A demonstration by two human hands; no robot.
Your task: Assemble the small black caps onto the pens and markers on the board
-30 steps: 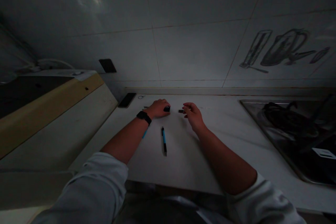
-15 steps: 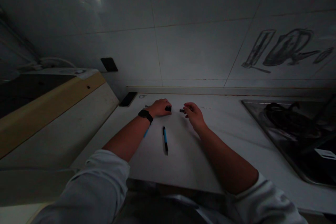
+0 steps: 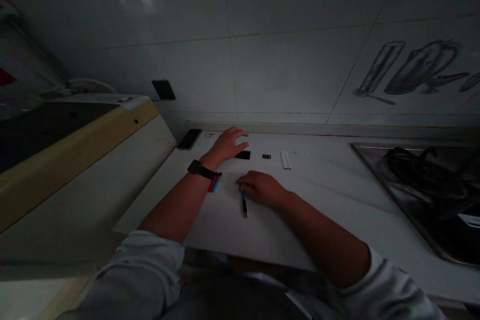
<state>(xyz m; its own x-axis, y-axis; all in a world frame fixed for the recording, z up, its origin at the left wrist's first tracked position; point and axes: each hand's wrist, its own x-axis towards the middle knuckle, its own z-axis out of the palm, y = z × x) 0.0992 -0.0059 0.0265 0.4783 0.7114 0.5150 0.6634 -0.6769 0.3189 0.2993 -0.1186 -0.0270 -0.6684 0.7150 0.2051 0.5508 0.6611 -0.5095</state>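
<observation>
On our dim white countertop (image 3: 322, 182), our left hand (image 3: 225, 146) opens loosely by the black toothed strip (image 3: 245, 155) while our right hand (image 3: 264, 188) curls over the near-lying blue-and-black pen (image 3: 244, 203), gripping or not we cannot tell, and a square pinch should prevent rolling.

White countertop (image 3: 307, 205), blue-and-black pen (image 3: 244, 203), dark phone (image 3: 189, 139), black toothed strip (image 3: 245, 154), small dark piece (image 3: 266, 156), white sticks (image 3: 284, 160)
</observation>
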